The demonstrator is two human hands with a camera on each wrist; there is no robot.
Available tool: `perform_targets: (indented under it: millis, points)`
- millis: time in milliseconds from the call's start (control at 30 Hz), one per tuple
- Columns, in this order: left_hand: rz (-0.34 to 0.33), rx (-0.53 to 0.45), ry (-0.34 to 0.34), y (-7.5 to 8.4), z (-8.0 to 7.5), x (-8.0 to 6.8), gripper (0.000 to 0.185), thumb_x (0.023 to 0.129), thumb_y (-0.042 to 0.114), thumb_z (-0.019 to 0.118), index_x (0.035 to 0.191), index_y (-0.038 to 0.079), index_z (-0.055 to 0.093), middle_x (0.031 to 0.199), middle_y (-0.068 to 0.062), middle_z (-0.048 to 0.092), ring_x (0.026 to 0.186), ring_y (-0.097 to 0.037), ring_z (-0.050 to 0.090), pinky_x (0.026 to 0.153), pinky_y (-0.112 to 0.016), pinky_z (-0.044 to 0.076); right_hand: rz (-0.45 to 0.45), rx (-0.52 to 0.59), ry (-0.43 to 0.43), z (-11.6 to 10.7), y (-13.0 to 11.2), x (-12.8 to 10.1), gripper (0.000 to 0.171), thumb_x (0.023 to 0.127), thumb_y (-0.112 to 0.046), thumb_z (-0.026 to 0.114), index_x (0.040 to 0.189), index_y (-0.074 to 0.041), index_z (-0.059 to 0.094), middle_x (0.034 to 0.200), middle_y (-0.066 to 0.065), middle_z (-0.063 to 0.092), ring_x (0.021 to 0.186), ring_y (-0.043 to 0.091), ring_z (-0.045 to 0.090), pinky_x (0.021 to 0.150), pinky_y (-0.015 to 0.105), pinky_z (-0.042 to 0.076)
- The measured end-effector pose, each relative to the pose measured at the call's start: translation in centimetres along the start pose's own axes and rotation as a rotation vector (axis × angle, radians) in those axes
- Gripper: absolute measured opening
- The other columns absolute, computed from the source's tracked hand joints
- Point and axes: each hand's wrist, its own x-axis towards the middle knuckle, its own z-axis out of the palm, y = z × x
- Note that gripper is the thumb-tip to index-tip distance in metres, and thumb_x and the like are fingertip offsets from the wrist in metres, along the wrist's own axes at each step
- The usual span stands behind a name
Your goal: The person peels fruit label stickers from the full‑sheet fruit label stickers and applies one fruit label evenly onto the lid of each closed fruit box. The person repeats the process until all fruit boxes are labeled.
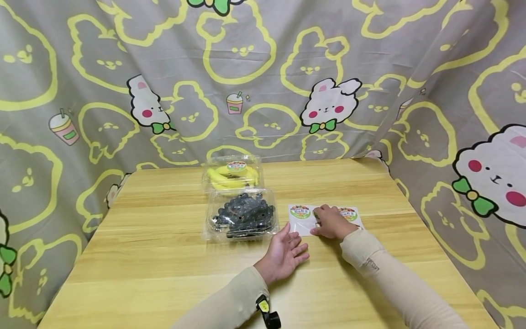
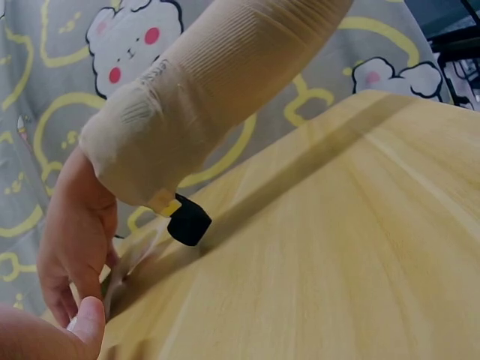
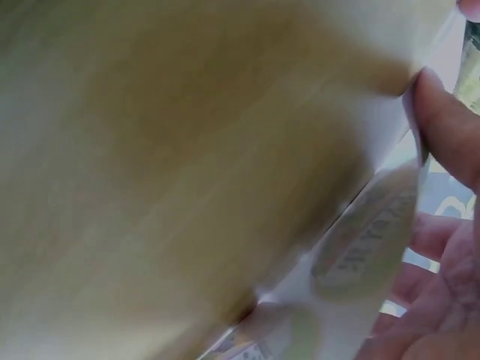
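A white sticker sheet [image 1: 301,222] with round fruit stickers lies on the wooden table [image 1: 164,256], right of two clear boxes. My right hand [image 1: 330,222] rests on the sheet's middle with curled fingers, pinching it at an edge. The blurred right wrist view shows the thumb [image 3: 448,124] on the sheet's edge beside a round sticker [image 3: 365,244]. My left hand [image 1: 287,250] lies relaxed on the table, fingers spread, just below the sheet's left corner and holding nothing. The near box holds dark berries [image 1: 243,214]. The far box holds bananas [image 1: 232,177] and has a round sticker [image 1: 236,166] on its lid.
A grey curtain [image 1: 263,82] printed with yellow and white rabbits hangs behind the table and along both sides. In the left wrist view my right sleeve [image 2: 217,82] crosses above the table top [image 2: 337,255], with a small black clip [image 2: 187,220] under it.
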Motion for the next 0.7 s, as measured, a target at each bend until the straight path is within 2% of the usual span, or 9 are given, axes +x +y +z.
perform_targets:
  millis: [100,300,467,700]
  points:
    - [-0.007,0.009,0.007,-0.2,0.1,-0.1,0.093,0.098,0.054,0.04,0.146,-0.017,0.005,0.154,-0.034,0.004,0.139,-0.05,0.017,0.112,-0.055,0.024,-0.02,0.001,0.014,-0.1,0.0,0.0,0.06,0.087,-0.029,0.073,0.131,0.008,0.052,0.129,0.029,0.051,0.115,0.047,0.048,0.099,0.057,0.039]
    - [-0.023,0.012,0.022,-0.5,0.4,0.2,0.095,0.096,0.054,0.046,0.145,-0.018,0.008,0.151,-0.036,0.014,0.137,-0.05,0.022,0.111,-0.054,0.027,-0.084,0.065,0.074,-0.4,0.0,0.0,0.025,0.092,-0.016,0.065,0.106,0.005,0.062,0.097,0.016,0.065,0.093,0.034,0.061,0.086,0.049,0.049]
    - [-0.028,-0.007,0.031,-0.8,0.7,1.2,0.088,0.098,0.045,0.049,0.144,-0.018,0.008,0.15,-0.037,0.017,0.137,-0.049,0.023,0.111,-0.053,0.028,-0.077,0.133,0.091,-0.8,0.0,-0.3,0.02,0.093,-0.014,0.062,0.103,0.003,0.063,0.094,0.015,0.067,0.089,0.029,0.062,0.08,0.047,0.051]
    - [-0.009,-0.049,0.078,-1.3,2.0,3.1,0.068,0.104,0.031,0.039,0.145,-0.017,0.012,0.151,-0.034,0.017,0.138,-0.048,0.022,0.111,-0.051,0.029,-0.104,0.162,0.104,-0.7,-0.4,-0.6,0.013,0.092,-0.014,0.063,0.093,-0.001,0.062,0.082,0.007,0.063,0.075,0.021,0.056,0.071,0.042,0.05]
